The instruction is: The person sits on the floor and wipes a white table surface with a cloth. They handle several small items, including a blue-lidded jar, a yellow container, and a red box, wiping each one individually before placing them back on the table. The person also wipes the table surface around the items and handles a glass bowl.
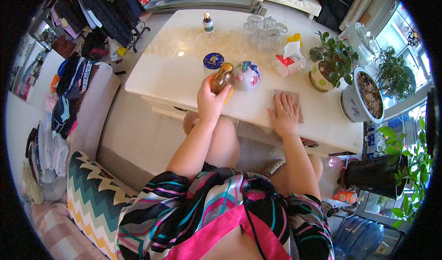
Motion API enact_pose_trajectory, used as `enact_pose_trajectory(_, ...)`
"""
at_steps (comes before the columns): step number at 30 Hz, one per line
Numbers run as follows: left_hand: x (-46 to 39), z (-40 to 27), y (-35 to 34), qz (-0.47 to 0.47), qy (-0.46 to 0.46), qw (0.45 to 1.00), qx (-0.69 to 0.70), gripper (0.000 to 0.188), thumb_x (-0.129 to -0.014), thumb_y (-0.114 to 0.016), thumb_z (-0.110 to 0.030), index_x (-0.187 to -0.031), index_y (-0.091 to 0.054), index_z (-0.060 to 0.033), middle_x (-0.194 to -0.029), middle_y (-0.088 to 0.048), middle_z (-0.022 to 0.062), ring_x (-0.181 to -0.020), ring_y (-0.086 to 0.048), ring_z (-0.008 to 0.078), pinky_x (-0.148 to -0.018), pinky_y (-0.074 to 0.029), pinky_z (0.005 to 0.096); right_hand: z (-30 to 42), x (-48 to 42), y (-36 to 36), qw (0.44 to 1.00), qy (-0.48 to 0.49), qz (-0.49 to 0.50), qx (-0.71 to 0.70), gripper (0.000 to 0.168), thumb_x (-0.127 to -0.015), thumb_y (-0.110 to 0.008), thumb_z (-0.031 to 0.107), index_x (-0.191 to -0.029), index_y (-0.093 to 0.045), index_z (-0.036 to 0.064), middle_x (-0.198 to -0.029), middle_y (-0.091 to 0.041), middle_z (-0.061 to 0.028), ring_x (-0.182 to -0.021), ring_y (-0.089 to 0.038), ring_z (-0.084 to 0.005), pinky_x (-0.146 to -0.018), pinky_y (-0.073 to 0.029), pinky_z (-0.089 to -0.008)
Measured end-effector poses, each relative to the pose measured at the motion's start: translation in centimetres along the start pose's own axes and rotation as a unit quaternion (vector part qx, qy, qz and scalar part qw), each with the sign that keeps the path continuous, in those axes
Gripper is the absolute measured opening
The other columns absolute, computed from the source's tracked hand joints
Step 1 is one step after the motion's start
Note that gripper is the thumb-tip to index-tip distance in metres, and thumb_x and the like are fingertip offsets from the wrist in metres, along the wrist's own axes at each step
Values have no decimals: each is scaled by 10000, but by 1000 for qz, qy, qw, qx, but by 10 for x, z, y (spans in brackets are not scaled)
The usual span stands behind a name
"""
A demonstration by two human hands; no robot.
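My left hand [210, 99] grips a glossy amber-brown, rounded object [222, 77] with a yellow part low on its right side, held over the near edge of the cream table [165, 77]. Its exact kind is unclear. Just behind it stands a clear jar with a blue lid [213, 60], partly covered by the object and hand. A round white ceramic ornament [247, 75] with painted pink and blue decoration sits to its right. My right hand [286, 115] lies flat, fingers spread, on a brownish folded cloth [278, 95] at the table's near side.
Farther back are a small bottle [208, 23], glass cups on a rack [264, 35] and a tissue box [289, 65]. Potted plants [321, 75] and a white planter [359, 104] line the right side. A clothes-covered sofa [95, 104] stands left; water jugs [359, 235] lie lower right.
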State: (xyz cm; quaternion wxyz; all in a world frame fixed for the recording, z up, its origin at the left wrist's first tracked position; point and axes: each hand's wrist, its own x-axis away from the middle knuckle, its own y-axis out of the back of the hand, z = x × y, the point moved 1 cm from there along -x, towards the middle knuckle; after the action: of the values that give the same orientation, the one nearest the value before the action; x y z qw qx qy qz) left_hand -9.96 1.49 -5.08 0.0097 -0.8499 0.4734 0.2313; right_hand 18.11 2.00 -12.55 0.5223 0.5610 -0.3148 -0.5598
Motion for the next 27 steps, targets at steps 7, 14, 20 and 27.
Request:
enact_pose_trajectory(7, 32, -32, 9, 77, -23, 983, 164, 491, -846, -854, -79, -1268, -625, 24, -1141, -743, 118, -1000, -716, 174, -907, -567, 325, -30, 29, 18, 997, 41, 4, -60, 529, -1002, -612, 374, -1493, -558, 185, -1567, -516, -115, -1497, -412, -332, -1253, -249, -548)
enact_pose_trajectory(14, 153, -37, -3, 296, 45, 940, 166, 536, -822, -880, -131, -1284, -635, -14, -1122, -752, 115, -1048, -717, 189, -935, -557, 335, -52, 79, 47, 983, 91, -31, -158, 420, -899, -584, -26, -1272, -710, 121, -1389, -668, -108, -1353, -576, -323, -1165, -410, -521)
enact_pose_trajectory(20, 219, 7, -46, 369, 113, 923, 6, 506, -764, -904, -167, -1189, -666, -31, -1085, -757, 131, -1027, -730, 230, -916, -565, 364, -43, 177, 67, 978, -9, 27, -206, 418, -858, -577, -47, -1204, -739, 122, -1319, -704, -96, -1225, -645, -337, -1003, -539, -440)
enact_pose_trajectory(27, 247, 75, -129, 294, 142, 939, -108, 468, -734, -861, -164, -1145, -671, -48, -1068, -742, 166, -1003, -715, 347, -897, -558, 428, -47, 220, 44, 983, 49, 162, -68, 377, -852, -618, 66, -1210, -697, 155, -1290, -682, -38, -1158, -658, -298, -907, -567, -460)
